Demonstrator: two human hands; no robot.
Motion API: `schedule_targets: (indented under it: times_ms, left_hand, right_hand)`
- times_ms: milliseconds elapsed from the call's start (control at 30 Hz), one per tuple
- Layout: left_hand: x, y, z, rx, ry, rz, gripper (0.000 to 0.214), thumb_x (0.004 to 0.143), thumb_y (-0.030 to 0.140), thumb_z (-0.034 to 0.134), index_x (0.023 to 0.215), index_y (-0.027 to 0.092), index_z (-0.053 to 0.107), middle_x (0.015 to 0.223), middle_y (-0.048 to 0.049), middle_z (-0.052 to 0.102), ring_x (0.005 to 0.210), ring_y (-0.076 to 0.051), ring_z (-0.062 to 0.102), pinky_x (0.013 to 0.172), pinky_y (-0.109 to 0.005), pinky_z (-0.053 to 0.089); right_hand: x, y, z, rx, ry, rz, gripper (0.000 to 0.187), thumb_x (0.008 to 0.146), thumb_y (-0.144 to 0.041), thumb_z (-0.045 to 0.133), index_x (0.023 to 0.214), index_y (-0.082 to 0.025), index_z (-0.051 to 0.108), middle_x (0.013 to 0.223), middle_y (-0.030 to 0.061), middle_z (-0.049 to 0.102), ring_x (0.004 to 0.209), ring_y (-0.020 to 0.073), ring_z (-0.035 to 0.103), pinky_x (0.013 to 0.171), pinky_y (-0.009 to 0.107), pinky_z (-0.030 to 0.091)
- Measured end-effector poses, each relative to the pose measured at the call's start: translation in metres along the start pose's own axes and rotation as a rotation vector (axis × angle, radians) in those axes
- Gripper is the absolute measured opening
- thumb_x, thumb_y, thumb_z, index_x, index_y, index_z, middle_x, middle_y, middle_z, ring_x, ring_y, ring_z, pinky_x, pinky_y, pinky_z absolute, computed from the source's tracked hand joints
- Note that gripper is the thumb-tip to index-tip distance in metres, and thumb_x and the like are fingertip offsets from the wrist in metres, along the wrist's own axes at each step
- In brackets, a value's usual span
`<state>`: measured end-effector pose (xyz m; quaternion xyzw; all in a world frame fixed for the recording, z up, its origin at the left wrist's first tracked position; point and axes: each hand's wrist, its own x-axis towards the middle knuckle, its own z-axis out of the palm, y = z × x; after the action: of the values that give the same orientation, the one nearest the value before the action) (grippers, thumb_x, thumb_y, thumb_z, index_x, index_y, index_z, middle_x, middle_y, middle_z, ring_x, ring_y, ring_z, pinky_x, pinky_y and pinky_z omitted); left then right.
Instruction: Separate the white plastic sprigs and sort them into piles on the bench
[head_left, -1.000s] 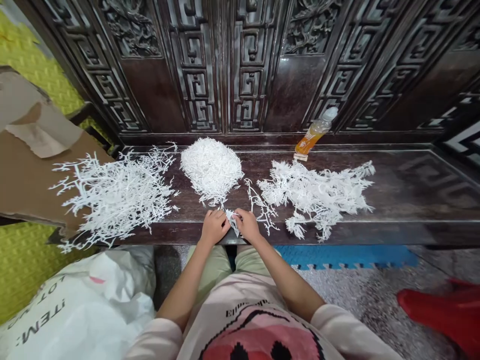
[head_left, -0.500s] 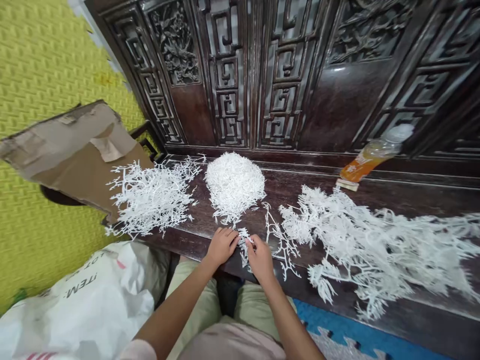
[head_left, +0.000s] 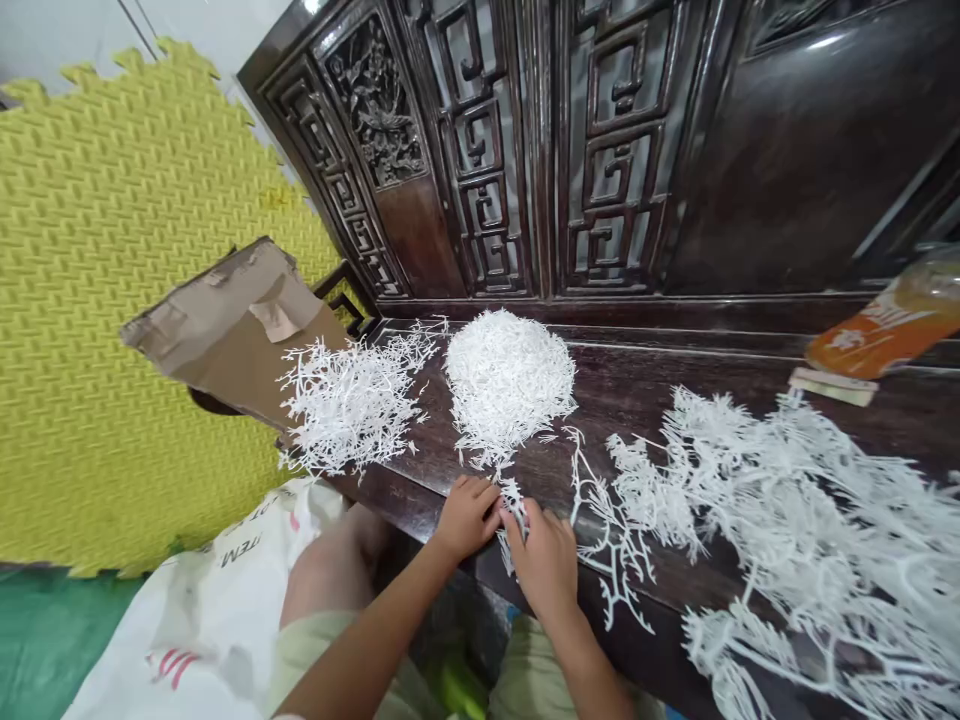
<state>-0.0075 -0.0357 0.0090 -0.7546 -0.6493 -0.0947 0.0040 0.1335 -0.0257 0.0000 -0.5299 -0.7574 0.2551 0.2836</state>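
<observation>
Near the bench's front edge, my left hand (head_left: 468,516) and my right hand (head_left: 546,556) meet over a small white plastic branch (head_left: 512,493). The fingers of both are closed on it, and part of it hides behind them. Just beyond my hands lies a rounded heap of small white plastic sprigs (head_left: 510,380). To the left is a tangle of thin bare white stems (head_left: 349,405). On the right spreads a big pile of leafy white plastic branches (head_left: 810,510), with a loose white branch (head_left: 616,545) between it and my right hand.
The dark wooden bench (head_left: 405,495) has a carved backrest (head_left: 622,150) behind the heaps. An orange drink bottle (head_left: 885,325) leans at the back right beside a small pale block (head_left: 832,386). Cardboard (head_left: 232,350) lies at the left end, above a white sack (head_left: 225,600) and yellow foam mat (head_left: 135,300).
The view has swung, so the bench and heaps appear farther right and the bottle is partly cut off. Both hands stay together at the small branch, with the right fingers now lying more over it.
</observation>
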Motion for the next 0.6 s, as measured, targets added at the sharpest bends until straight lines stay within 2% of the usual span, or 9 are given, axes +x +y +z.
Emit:
schedule_targets:
  times_ms: [167, 467, 600]
  left_hand:
    - [0.001, -0.001, -0.002, -0.043, 0.008, -0.055, 0.02, 0.081, 0.024, 0.036, 0.067, 0.019, 0.05, 0.067, -0.0041, 0.055, 0.069, -0.015, 0.05, 0.066, -0.03, 0.033]
    - [0.001, -0.006, 0.001, -0.176, 0.137, -0.026, 0.014, 0.079, 0.02, 0.04, 0.068, 0.02, 0.048, 0.068, -0.0028, 0.057, 0.069, -0.016, 0.052, 0.066, -0.03, 0.034]
    - [0.002, -0.012, 0.004, -0.224, 0.139, 0.017, 0.014, 0.079, 0.02, 0.039, 0.069, 0.019, 0.049, 0.07, -0.0035, 0.059, 0.072, -0.017, 0.054, 0.067, -0.03, 0.034]
  right_hand:
    - [0.001, -0.003, 0.0, -0.067, -0.012, -0.06, 0.024, 0.086, -0.036, 0.035, 0.079, -0.021, 0.053, 0.065, 0.0049, 0.059, 0.066, 0.0197, 0.053, 0.064, 0.028, 0.028]
    - [0.003, -0.01, 0.007, -0.258, 0.039, -0.056, 0.022, 0.085, -0.028, 0.035, 0.074, -0.019, 0.052, 0.063, 0.0036, 0.059, 0.063, 0.0175, 0.053, 0.063, 0.027, 0.028]
    - [0.004, -0.016, 0.011, -0.277, 0.076, -0.014, 0.024, 0.085, -0.029, 0.033, 0.08, -0.017, 0.053, 0.068, 0.0053, 0.059, 0.066, 0.0179, 0.053, 0.064, 0.028, 0.032]
